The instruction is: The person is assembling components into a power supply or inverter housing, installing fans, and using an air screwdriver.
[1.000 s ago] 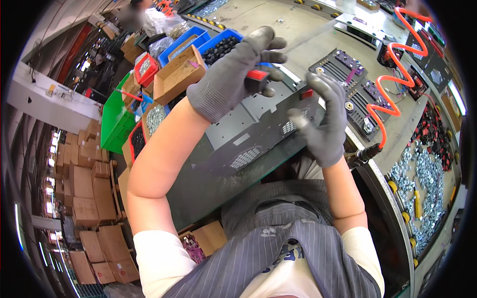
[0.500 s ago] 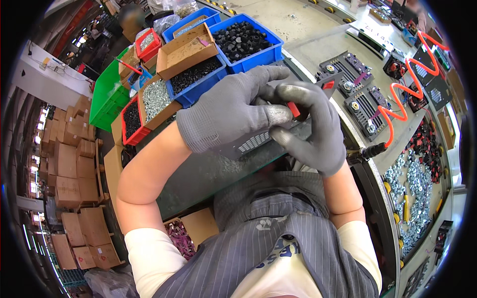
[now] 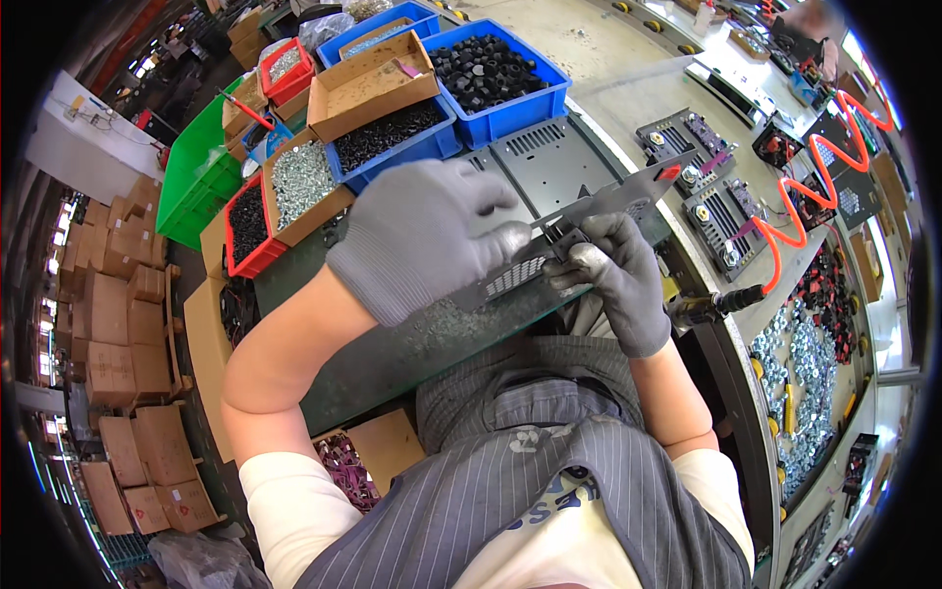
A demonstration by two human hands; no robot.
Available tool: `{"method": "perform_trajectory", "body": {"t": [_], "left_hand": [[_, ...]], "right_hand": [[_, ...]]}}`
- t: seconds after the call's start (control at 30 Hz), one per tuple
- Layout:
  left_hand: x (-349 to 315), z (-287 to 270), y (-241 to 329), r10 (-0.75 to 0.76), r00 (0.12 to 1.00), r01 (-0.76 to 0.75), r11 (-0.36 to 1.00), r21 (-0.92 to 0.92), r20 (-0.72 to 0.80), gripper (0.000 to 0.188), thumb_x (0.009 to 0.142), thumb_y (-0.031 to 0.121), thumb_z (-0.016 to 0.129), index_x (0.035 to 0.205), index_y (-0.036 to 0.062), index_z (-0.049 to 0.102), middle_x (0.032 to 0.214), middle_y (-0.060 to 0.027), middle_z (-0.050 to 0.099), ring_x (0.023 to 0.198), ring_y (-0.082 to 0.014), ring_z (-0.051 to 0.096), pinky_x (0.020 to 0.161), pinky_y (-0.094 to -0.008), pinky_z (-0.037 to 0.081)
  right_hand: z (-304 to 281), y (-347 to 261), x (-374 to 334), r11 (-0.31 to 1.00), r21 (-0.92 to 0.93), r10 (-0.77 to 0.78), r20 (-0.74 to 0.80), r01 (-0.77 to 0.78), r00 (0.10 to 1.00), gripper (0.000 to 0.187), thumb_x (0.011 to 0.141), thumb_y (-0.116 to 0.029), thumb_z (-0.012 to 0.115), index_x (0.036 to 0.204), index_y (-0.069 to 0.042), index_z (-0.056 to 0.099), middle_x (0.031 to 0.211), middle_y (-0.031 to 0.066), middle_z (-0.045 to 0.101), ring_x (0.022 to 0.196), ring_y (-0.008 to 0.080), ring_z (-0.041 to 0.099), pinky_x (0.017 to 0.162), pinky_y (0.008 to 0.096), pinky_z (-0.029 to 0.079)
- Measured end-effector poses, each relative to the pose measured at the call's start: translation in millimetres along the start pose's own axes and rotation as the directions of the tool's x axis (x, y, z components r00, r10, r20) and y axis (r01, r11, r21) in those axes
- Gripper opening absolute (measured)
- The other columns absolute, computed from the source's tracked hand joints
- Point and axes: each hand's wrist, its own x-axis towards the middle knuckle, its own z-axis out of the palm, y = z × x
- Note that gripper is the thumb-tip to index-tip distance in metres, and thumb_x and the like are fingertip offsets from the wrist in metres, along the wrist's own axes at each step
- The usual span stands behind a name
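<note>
A dark grey perforated metal panel [image 3: 514,277] lies over the front of the bench, its raised strip [image 3: 623,191] slanting up to the right with a red piece [image 3: 670,172] near its far end. My right hand [image 3: 623,285], in a grey glove, has thumb and fingers closed on a small black part [image 3: 561,240] at the panel. My left hand [image 3: 427,231], gloved alike, hovers over the panel's left side with fingers loosely bent. Its thumb points toward the black part, apart from the index finger; nothing shows between them. The fingertips' contact with the panel is unclear.
Blue bins [image 3: 554,103] of black parts stand beyond my hands. Beside them are a cardboard box of silver screws [image 3: 302,185] and a red bin [image 3: 250,231]. At right, an orange coiled hose [image 3: 819,187] joins a tool [image 3: 702,309] near assembled units [image 3: 726,221].
My hands have moved apart, the left one drawing back leftward. The red piece between my fingers no longer shows; a black part is visible there. More of the panel is uncovered.
</note>
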Motion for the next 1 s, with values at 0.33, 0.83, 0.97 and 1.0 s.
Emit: {"method": "perform_trajectory", "body": {"t": [0.33,0.83,0.97,1.0], "left_hand": [[-7,24,10,0.029,0.999,-0.037,0.98,0.194,0.045,0.041,0.076,0.049,0.061,0.077,0.0074,0.059,0.075,-0.0104,0.058,0.073,-0.0288,0.06,0.065,-0.0398,0.047],[4,33,4,0.097,0.993,-0.107,0.977,0.184,0.059,0.033,0.081,0.04,0.056,0.079,0.0069,0.06,0.073,-0.0094,0.059,0.073,-0.0271,0.061,0.063,-0.0395,0.047],[12,38,4,0.028,0.994,-0.045,0.987,0.154,0.108,0.03,0.081,0.036,0.056,0.078,0.0067,0.06,0.071,-0.0093,0.059,0.07,-0.0268,0.061,0.061,-0.0394,0.047],[13,39,6,-0.015,0.997,-0.003,0.977,0.213,0.079,0.029,0.08,0.035,0.057,0.076,0.0068,0.06,0.07,-0.0092,0.059,0.068,-0.0269,0.06,0.06,-0.0394,0.047]], "right_hand": [[17,23,18,0.951,-0.092,-0.309,-0.21,0.296,0.927,0.023,0.082,-0.015,0.068,0.086,-0.003,0.049,0.081,0.0063,0.059,0.067,0.0101,0.058,0.058,0.0225,0.049],[-5,-55,33,-0.298,-0.879,-0.578,0.477,0.372,0.662,0.045,0.068,-0.042,0.073,0.094,-0.007,0.06,0.09,0.0093,0.062,0.099,0.0272,0.055,0.097,0.0425,0.033],[-2,-64,55,-0.148,-0.841,-0.234,0.541,0.521,0.808,0.039,0.063,-0.044,0.072,0.083,-0.011,0.064,0.092,0.0056,0.063,0.108,0.0281,0.051,0.103,0.0463,0.024],[-1,-63,57,-0.109,-0.858,-0.235,0.514,0.503,0.825,0.037,0.061,-0.039,0.073,0.082,-0.011,0.063,0.09,0.0055,0.063,0.104,0.0268,0.054,0.102,0.046,0.025]]}}
